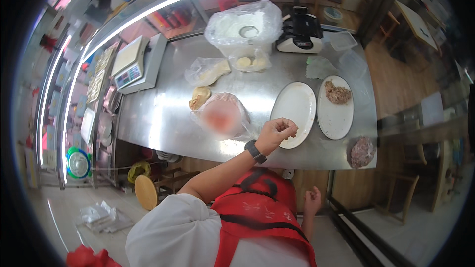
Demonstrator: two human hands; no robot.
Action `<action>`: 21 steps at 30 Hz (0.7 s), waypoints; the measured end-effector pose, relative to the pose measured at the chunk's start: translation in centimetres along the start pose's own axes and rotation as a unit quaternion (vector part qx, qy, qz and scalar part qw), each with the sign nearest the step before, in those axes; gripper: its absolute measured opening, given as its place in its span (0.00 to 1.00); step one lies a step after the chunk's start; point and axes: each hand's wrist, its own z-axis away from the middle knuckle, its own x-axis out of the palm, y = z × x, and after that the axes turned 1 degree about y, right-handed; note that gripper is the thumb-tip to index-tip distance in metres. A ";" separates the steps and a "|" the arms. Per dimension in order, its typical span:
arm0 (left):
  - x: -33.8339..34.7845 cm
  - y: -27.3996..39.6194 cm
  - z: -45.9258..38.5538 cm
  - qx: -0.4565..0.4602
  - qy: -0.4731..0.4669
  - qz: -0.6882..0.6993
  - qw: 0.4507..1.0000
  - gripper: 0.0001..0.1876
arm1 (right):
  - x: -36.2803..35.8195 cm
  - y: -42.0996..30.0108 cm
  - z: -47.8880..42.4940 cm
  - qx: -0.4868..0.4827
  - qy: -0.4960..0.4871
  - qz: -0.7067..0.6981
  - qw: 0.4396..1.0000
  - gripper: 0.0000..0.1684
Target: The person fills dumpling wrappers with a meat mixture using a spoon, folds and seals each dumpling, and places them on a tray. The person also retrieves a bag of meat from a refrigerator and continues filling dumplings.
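Observation:
My left hand (pixel 279 132), with a dark watch on its wrist, reaches over the near rim of a white oval plate (pixel 295 109). Its fingers are curled in against the thumb, and I see nothing between them. Down at my right side hangs my right hand (pixel 313 198), fingers loosely bent and holding nothing visible. The plate under my left hand bears only small smears. To its right, a second oval plate (pixel 334 118) carries a mound of minced filling (pixel 337 92). Left of my hand sits a round, plastic-wrapped bundle (pixel 222 116) with blurred reddish contents.
A pale dough lump (pixel 199 97), bagged dough pieces (pixel 250 62) and a plastic bag (pixel 207 71) lie on the steel table (pixel 170 118). Behind stand a bag-lined flour tub (pixel 243 29) and a black machine (pixel 300 31). A scale (pixel 130 66) stands left; bagged meat (pixel 362 152) sits at the near-right corner.

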 end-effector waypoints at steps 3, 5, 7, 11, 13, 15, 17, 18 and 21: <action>-2.9 1.4 1.6 0.011 0.097 -0.020 0.995 0.06 | 2.9 -4.4 -2.3 -0.046 -0.118 0.016 0.992 0.24; -5.2 2.4 3.2 0.023 0.154 -0.039 0.987 0.08 | 4.5 -7.5 -3.5 -0.043 -0.171 0.015 0.984 0.24; -7.8 3.1 4.7 0.090 0.203 -0.070 0.973 0.07 | 5.8 -8.2 -5.8 -0.078 -0.208 0.015 0.975 0.24; -12.5 3.2 7.4 0.175 0.339 -0.006 0.924 0.09 | 10.2 -12.5 -6.3 -0.087 -0.276 0.035 0.957 0.22; -15.9 3.3 8.9 0.134 0.343 -0.018 0.930 0.08 | 13.9 -13.8 -6.8 -0.119 -0.326 0.048 0.937 0.20; -18.4 4.8 9.4 0.128 0.340 0.014 0.932 0.08 | 18.4 -15.8 -7.5 -0.145 -0.359 0.066 0.920 0.18; -22.8 4.6 9.2 0.114 0.353 0.005 0.929 0.08 | 23.7 -19.1 -7.2 -0.153 -0.389 0.090 0.904 0.17; -24.8 4.8 8.5 0.112 0.357 0.001 0.927 0.08 | 25.8 -20.6 -6.7 -0.166 -0.386 0.088 0.903 0.17; -31.4 6.1 4.4 0.109 0.330 -0.046 0.937 0.10 | 32.9 -23.3 -6.2 -0.202 -0.371 0.068 0.904 0.17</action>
